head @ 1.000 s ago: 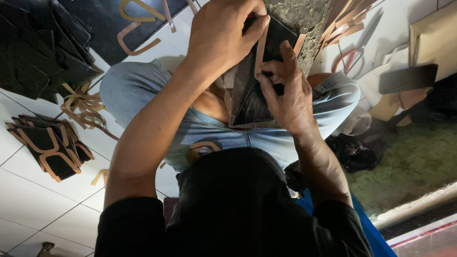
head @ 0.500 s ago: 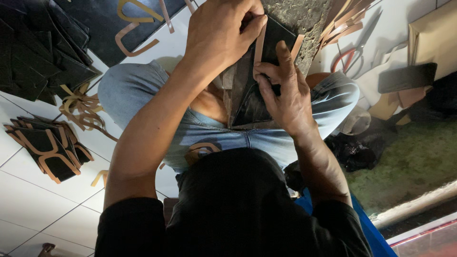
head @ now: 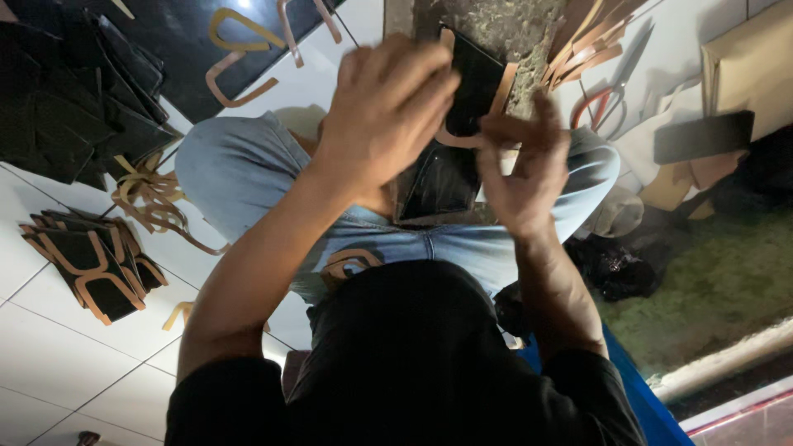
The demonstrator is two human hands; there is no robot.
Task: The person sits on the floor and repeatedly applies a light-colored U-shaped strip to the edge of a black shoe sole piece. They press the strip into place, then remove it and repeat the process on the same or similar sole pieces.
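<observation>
- A stack of black pieces edged with tan strips (head: 87, 260) lies on the white tiled floor (head: 58, 363) at far left, with loose tan strips (head: 153, 198) tangled just beside it.
- The left hand (head: 384, 116) is curled over the upper left edge of a black leather piece (head: 450, 140), fingers bent and close together; whether they actually pinch the piece cannot be told, since the hand is blurred.
- The black leather piece stands propped on the person's jeans-clad lap (head: 248, 165), between the two hands, its top against a rough stone block (head: 496, 33).
- A tan strip (head: 504, 91) runs along the piece's right edge and curves beneath it toward the right hand.
- The right hand (head: 524, 169) sits at the piece's right side, fingers spread and raised, fingertips touching the tan strip.
- Scissors with red handles (head: 607, 91) lie well apart on the right, near a dark rectangular block (head: 702, 136).
- Compared with half a second ago, the left hand has dropped lower over the piece and the right hand's fingers have opened out from a flatter press against it.
</observation>
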